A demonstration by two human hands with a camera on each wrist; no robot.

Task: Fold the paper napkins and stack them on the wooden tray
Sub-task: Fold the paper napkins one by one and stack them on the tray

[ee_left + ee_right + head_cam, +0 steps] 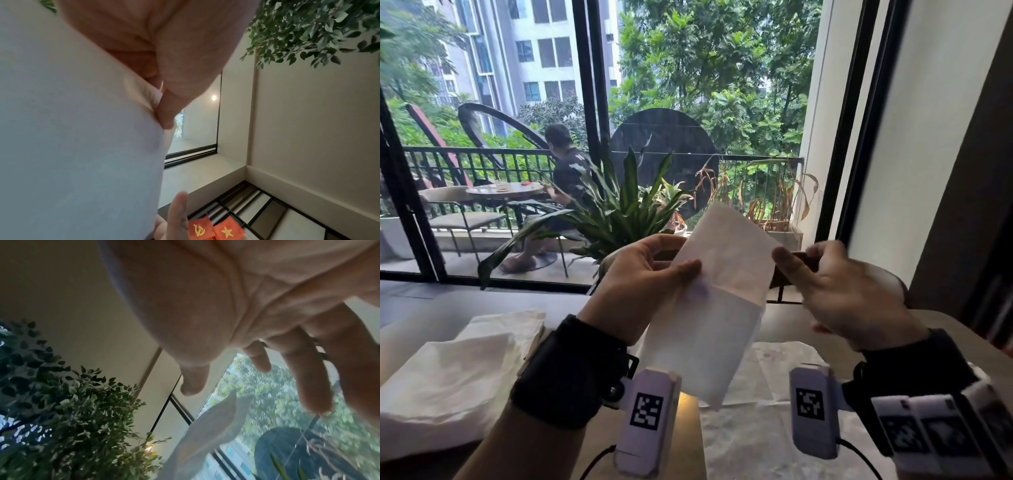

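I've got the left hand (pixel 640 284) pinching a paper napkin (pixel 717 301), held up in the air above the table (pixel 808 325); right hand (pixel 849 291) just beside its edge, fingers relaxed and spread, gripping nothing; loose napkin pile (pixel 448 377) lies at the left.

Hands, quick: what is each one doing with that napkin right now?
Left hand: pinches the paper napkin, held up in the air.
Right hand: open, fingers loose, beside the napkin's right edge; no grip visible.
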